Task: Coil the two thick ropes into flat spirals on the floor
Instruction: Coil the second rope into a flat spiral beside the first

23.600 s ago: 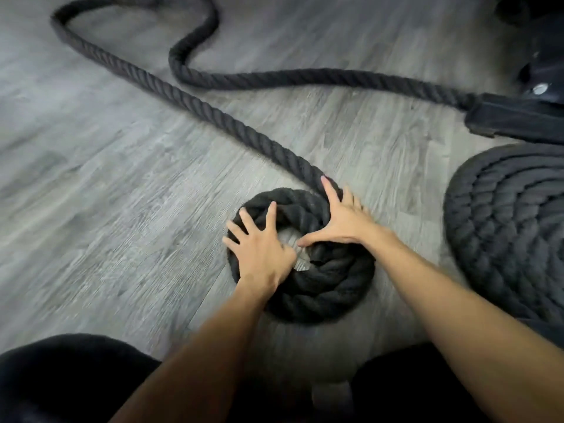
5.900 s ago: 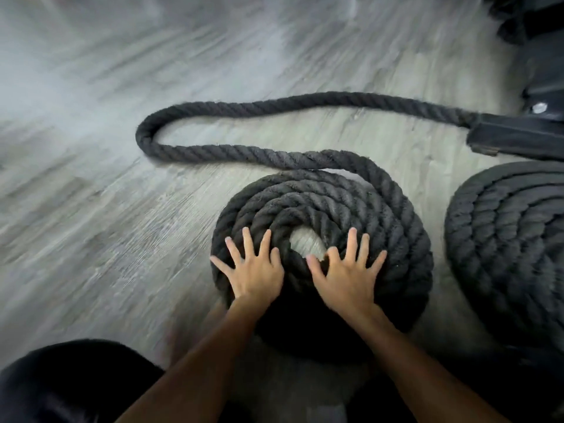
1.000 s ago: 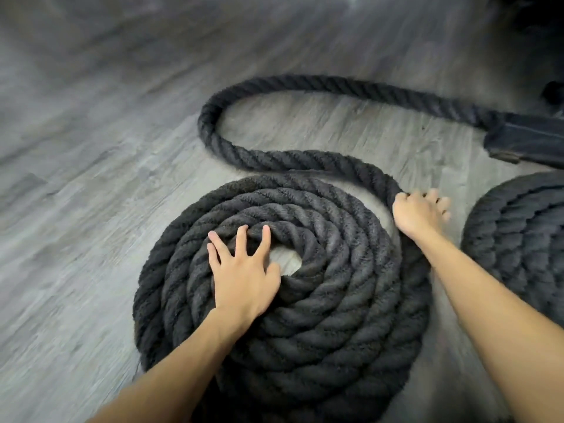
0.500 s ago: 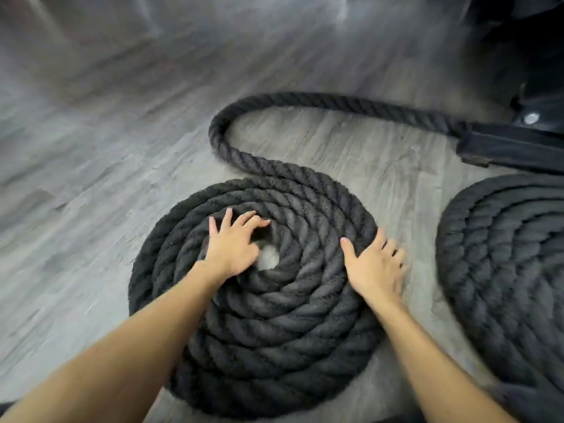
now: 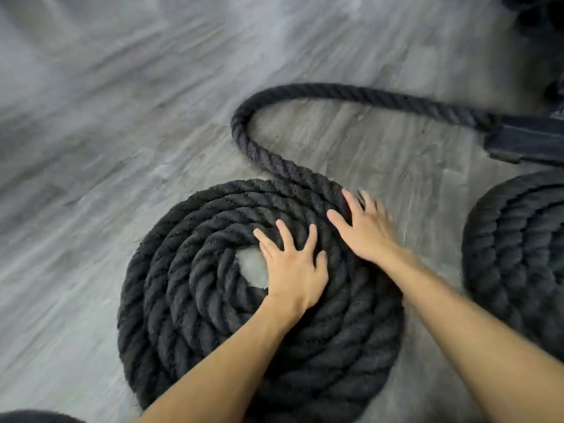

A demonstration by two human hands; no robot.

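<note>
On the grey plank floor (image 5: 106, 117), the near rope coil (image 5: 189, 294) lies as a flat spiral. Left hand (image 5: 293, 270) rests flat, fingers spread, beside the centre gap. Right hand (image 5: 363, 230), blurred, lies flat on the outer turns. Neither hand grasps anything. Second coil (image 5: 518, 254) lies apart at right

left grip (image 5: 293, 277), right grip (image 5: 364, 232) flat, splayed

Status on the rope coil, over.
Left hand, right hand open, flat on near coil. Loose tail uncoiled, runs to black sleeve. Second coil close at right, not touching.
</note>
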